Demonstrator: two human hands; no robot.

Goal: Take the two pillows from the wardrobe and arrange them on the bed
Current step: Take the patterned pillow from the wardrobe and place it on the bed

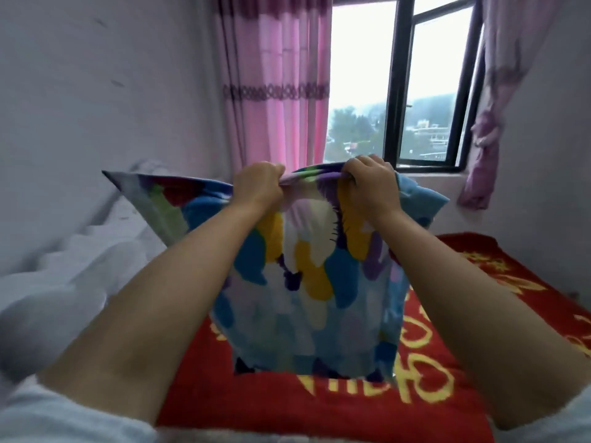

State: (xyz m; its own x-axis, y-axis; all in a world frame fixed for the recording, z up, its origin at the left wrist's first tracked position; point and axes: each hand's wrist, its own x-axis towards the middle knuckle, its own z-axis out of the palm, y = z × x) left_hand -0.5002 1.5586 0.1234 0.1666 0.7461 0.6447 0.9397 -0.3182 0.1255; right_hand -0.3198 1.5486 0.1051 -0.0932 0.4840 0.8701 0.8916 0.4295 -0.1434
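- Two hands grip one multicoloured pillow (307, 276) by its top edge, held upright above the bed (447, 362).
- Left hand (259, 187) fingers are clamped on bunched fabric; right hand (371, 183) likewise.
- The pillow hangs below the fingers, over a red blanket (287, 407) with yellow lettering.

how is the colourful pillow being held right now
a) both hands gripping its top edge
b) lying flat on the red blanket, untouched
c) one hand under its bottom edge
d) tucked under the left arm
a, the left hand and the right hand both clench the top edge of the colourful pillow, which hangs upright above the red blanket.
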